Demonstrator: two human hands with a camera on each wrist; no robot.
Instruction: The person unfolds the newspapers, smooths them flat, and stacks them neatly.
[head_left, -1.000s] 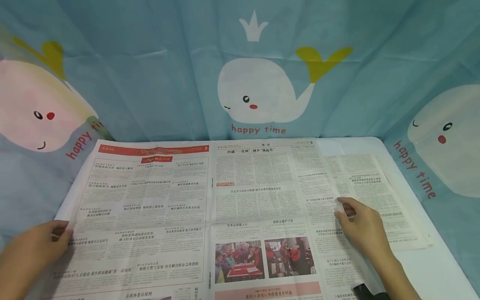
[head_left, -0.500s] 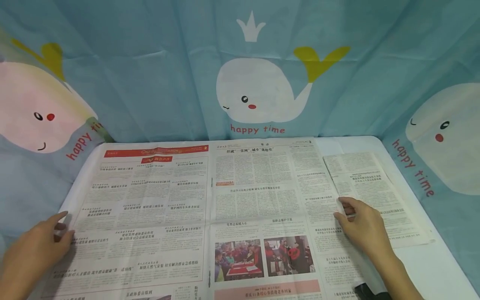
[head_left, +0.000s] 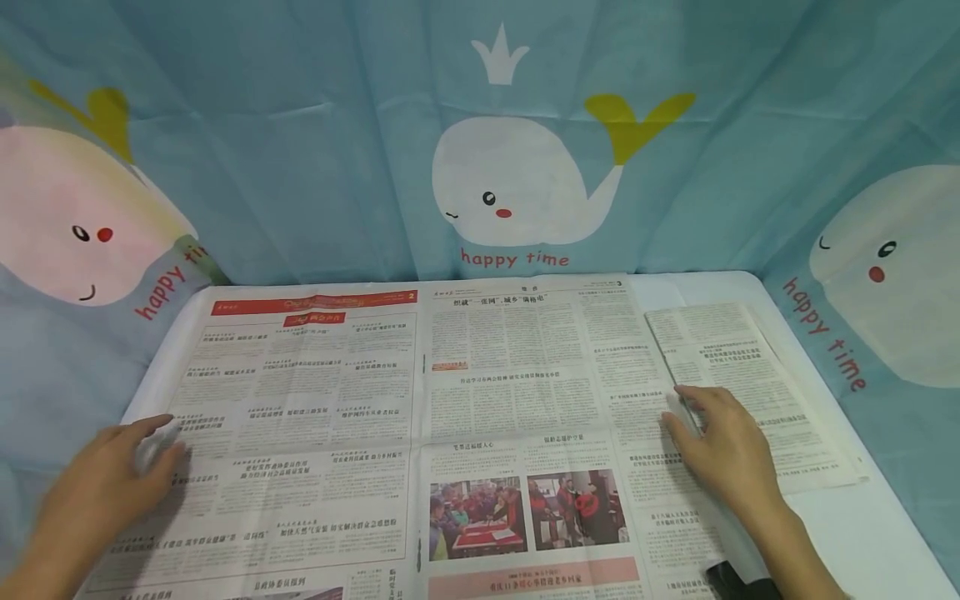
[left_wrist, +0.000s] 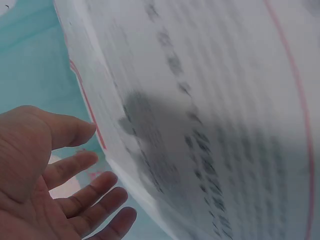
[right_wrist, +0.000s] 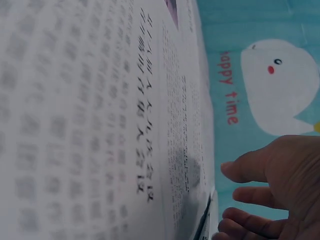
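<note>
A large newspaper [head_left: 510, 400] lies spread flat, with a red banner [head_left: 315, 302] along the top of its left page and two photos low on the right page. My left hand [head_left: 105, 483] hovers at the left page's side edge, its fingers spread and holding nothing. In the left wrist view the fingers [left_wrist: 100, 187] are apart beside the paper's edge. My right hand [head_left: 727, 450] is by the right page's edge, thumb and fingers loosely parted. In the right wrist view nothing is between its fingers [right_wrist: 250, 225], and its shadow falls on the print.
A smaller folded newspaper [head_left: 750, 375] lies to the right, partly behind my right hand. Both papers are on a white table [head_left: 847, 533]. A blue curtain [head_left: 360, 183] with whale prints rises directly behind and along both sides.
My left hand has let go of the newspaper's left edge and moved inward over the page. The right hand has loosened its pinch on the right edge. The newspaper now lies flatter.
</note>
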